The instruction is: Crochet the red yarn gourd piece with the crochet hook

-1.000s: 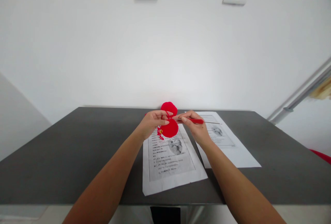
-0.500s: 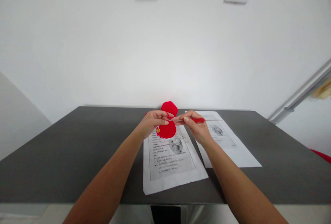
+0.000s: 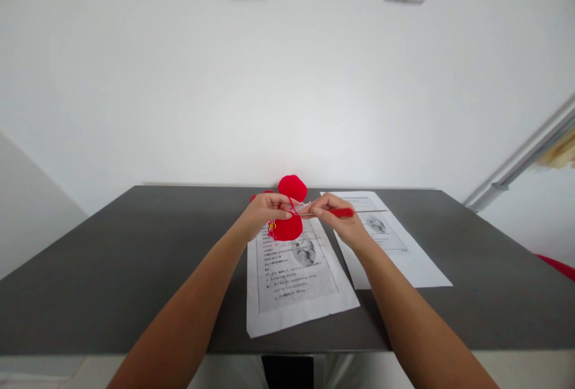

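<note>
My left hand (image 3: 263,214) is closed on a red crocheted piece (image 3: 287,228), pinching it above a printed sheet (image 3: 294,278). A red yarn strand runs up from the fingers toward a red yarn ball (image 3: 292,187) behind them on the table. My right hand (image 3: 338,221) is closed around a crochet hook with a red handle (image 3: 340,212). Its thin metal tip points left into the piece where the two hands meet. Both forearms reach in from the bottom edge.
A dark grey table (image 3: 112,269) stands against a white wall. A second printed sheet (image 3: 395,245) lies to the right of the first. A metal rail (image 3: 516,164) slants at the far right, and a red object (image 3: 557,266) shows at the right edge.
The crocheted piece has shrunk lower in my left hand's grip. The hook tip has worked slightly at the piece. Both hands stay nearly in place.
</note>
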A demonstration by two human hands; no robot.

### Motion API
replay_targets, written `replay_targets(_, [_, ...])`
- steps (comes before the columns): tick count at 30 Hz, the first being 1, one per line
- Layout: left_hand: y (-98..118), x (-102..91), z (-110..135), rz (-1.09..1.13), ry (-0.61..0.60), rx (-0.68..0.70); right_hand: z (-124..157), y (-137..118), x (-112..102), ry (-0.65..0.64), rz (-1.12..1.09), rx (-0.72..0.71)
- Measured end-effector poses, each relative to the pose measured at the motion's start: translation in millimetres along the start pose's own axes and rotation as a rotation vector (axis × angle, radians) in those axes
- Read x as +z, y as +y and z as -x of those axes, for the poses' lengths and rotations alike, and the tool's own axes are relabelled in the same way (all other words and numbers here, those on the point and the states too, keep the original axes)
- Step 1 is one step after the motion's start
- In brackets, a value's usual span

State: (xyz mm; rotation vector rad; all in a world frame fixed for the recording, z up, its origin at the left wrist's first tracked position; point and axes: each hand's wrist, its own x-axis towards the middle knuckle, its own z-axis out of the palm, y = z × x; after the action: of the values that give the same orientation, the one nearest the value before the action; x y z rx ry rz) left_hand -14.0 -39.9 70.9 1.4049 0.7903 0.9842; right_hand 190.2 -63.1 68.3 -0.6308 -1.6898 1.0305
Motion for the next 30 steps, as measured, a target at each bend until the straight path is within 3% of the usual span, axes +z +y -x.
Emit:
replay_targets(4, [-2,-1.1,0,-0.039,0.019,0.036,1,4,1,-0.008,0.077,-0.042])
replay_targets(13, [5,0.4,2,-0.438,0.159,0.231,3,13,7,-0.014,0.392,-0.168])
replay_targets(19, [7,7.6,3,-0.567,0.186,0.298,1,14,12,-0.021,0.498,-0.311])
replay_targets(24, [5,11.2,1,-0.509,0.186,0.296,-2,16,14,0.027,0.536,-0.443])
replay_targets(30, [-1,10.8,-3,-0.123,0.208,0.139,-3,23,14,0.084,0.506,-0.436])
